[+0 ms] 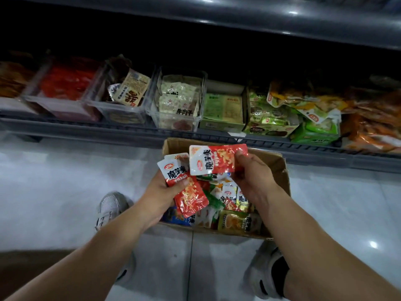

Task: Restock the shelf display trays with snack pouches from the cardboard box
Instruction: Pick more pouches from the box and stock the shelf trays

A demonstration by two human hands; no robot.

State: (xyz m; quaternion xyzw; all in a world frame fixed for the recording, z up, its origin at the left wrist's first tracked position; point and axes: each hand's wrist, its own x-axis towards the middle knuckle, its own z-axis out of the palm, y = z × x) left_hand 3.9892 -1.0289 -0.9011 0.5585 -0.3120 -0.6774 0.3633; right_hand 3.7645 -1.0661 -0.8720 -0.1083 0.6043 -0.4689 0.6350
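left hand [161,192] grips at least two red-and-white pouches [191,198]; right hand [251,177] pinches one single pouch [214,159] over one cardboard box [280,168].

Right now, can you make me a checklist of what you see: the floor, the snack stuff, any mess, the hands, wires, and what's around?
Surface: pale tiled floor; the cardboard box stands on it.
Job's things: the box holds mixed snack pouches; clear trays on the shelf hold packets.
Clutter: loose bags heaped at the shelf's right end.
Hands: left hand grips several red-and-white pouches; right hand pinches a single pouch above the box.
Cables: nothing seen.
Surroundings: dark upper shelf; a pale shoe left of the box.
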